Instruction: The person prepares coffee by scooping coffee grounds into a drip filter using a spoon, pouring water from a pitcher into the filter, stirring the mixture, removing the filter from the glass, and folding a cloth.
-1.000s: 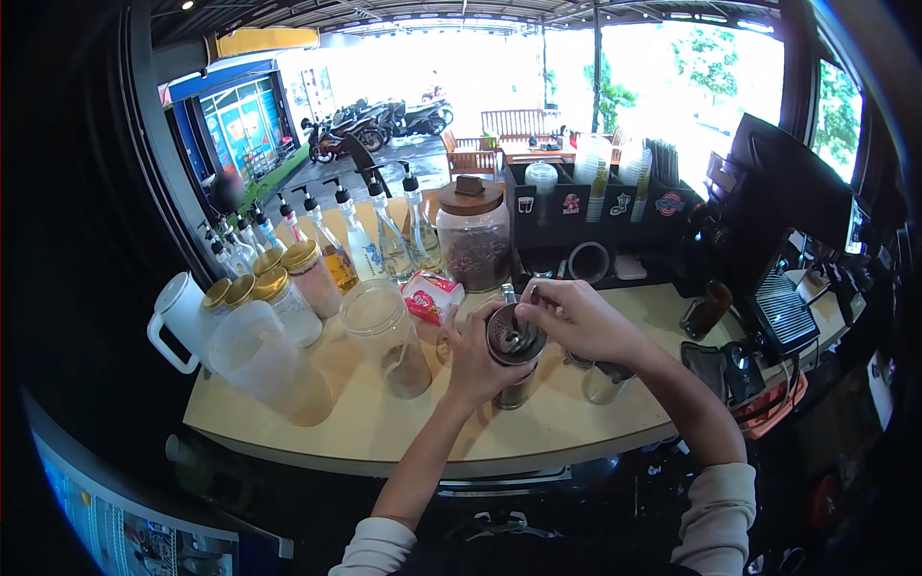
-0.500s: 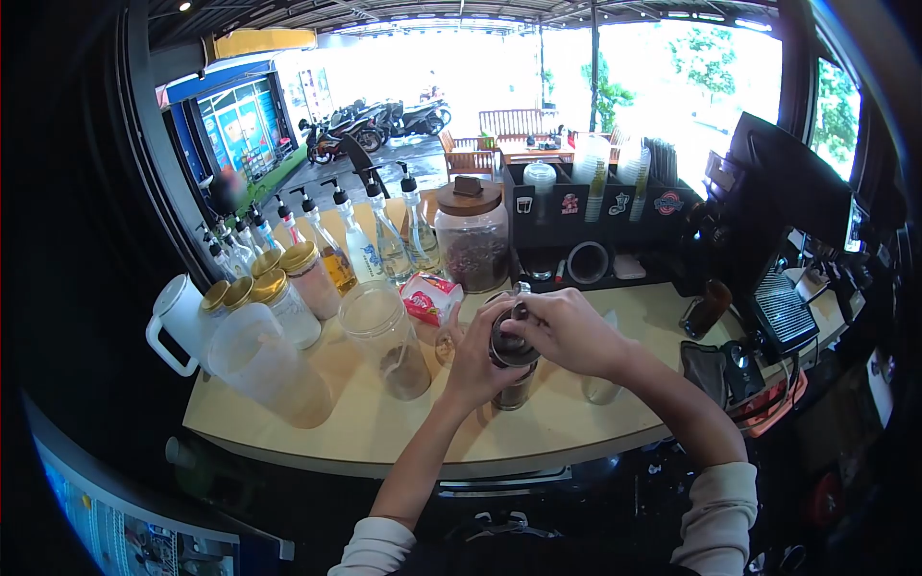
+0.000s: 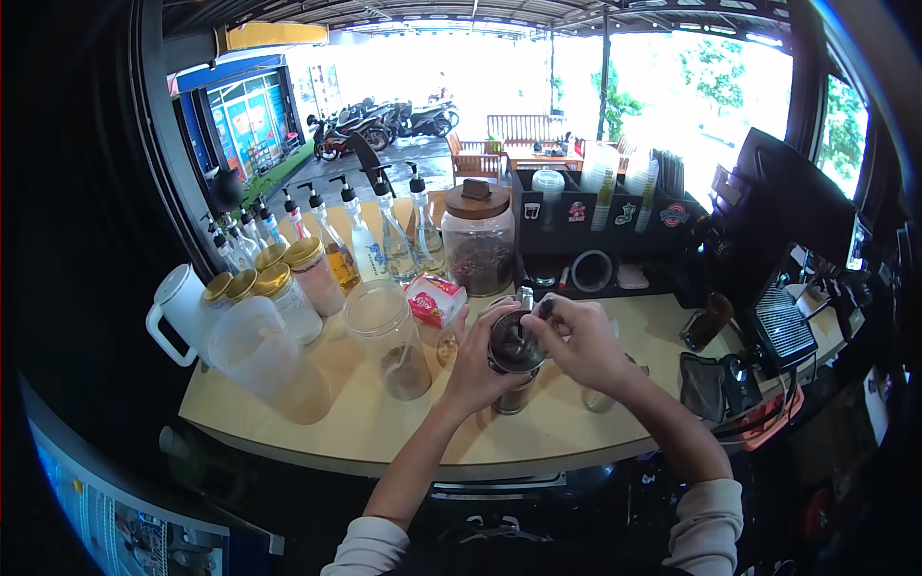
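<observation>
Held upright over the counter is what looks like a hand coffee grinder (image 3: 516,348), with a dark round top and a clear lower part. My left hand (image 3: 477,360) wraps around its upper body. My right hand (image 3: 586,346) pinches the dark knob (image 3: 547,308) at the top's upper right edge. To the left stands a tall clear container (image 3: 382,331) with brown contents low inside. A red and white packet (image 3: 434,300) lies behind my left hand. Partly hidden by my right arm is a clear glass (image 3: 599,396).
A frosted pitcher (image 3: 254,360), gold-lidded jars (image 3: 305,274) and pump bottles (image 3: 392,235) line the counter's (image 3: 384,437) left side. Behind are a wooden-lidded jar (image 3: 477,245) and a black organizer (image 3: 586,211) with cups. An espresso machine (image 3: 783,307) stands at the right.
My right hand has moved the knob from over the grinder's top to its right edge, uncovering more of the dark top. My left hand keeps its hold. The view has shifted slightly.
</observation>
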